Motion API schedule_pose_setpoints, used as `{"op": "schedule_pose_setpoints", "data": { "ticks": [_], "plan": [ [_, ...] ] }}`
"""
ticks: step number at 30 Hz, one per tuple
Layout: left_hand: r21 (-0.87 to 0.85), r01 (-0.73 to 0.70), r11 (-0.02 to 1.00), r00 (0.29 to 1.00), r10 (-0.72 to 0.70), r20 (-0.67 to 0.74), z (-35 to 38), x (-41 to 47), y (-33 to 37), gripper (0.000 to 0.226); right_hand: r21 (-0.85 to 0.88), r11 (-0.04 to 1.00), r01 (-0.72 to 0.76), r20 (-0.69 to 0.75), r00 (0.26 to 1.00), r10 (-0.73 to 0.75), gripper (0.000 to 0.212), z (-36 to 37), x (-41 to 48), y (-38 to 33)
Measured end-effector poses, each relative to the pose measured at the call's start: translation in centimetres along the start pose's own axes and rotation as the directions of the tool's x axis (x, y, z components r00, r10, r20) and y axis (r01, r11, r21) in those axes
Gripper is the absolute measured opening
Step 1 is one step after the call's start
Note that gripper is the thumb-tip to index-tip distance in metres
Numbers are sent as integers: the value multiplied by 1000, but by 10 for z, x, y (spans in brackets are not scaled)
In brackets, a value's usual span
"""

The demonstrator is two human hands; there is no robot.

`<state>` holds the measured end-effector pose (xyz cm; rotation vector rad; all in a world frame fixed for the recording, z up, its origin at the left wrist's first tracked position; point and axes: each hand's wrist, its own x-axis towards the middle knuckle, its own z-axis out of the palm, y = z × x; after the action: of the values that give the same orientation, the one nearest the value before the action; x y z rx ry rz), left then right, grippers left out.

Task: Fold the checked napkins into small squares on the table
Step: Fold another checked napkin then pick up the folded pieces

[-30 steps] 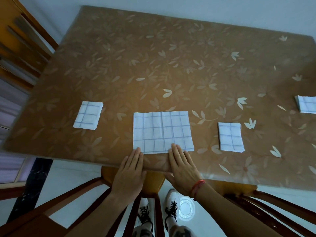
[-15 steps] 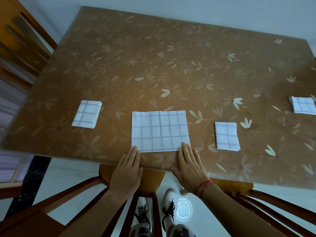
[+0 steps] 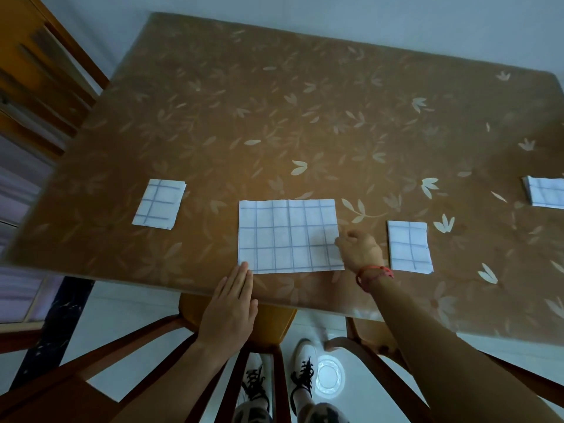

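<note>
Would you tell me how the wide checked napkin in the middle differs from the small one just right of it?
The middle napkin is a wide rectangle showing many grid cells; the small napkin is a near-square showing few. The left hand touches the middle napkin's near left corner with flat fingertips and the right hand appears to pinch its right edge; the small napkin lies untouched. Both are white with blue checks, flat on the table.
</note>
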<state>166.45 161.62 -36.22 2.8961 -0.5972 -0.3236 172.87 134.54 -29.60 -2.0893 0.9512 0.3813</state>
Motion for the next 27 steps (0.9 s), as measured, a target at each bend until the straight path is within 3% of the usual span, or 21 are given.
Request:
{"op": "schedule_pose_setpoints", "data": {
  "ticks": [3,9,15,20,27],
  "plan": [
    [-14,2,1000,1000,-3,-7,-1,0,0,59,88,994,-59,26,998,57,32,2,14,1],
    [-32,5,999,1000,-5,1,1,0,-2,58,201,968,-150,106,986,131,23,3,20,-6],
    [-43,12,999,1000,-11,10,1,-1,-3,59,161,986,-52,76,996,40,26,12,29,-9],
    [-58,0,998,1000,1,12,-2,-2,-5,60,79,997,20,40,999,-23,16,10,32,-7],
    [-162,-6,987,999,1,-32,-13,5,0,61,180,983,25,-37,999,-19,25,-3,26,5]
  ]
}}
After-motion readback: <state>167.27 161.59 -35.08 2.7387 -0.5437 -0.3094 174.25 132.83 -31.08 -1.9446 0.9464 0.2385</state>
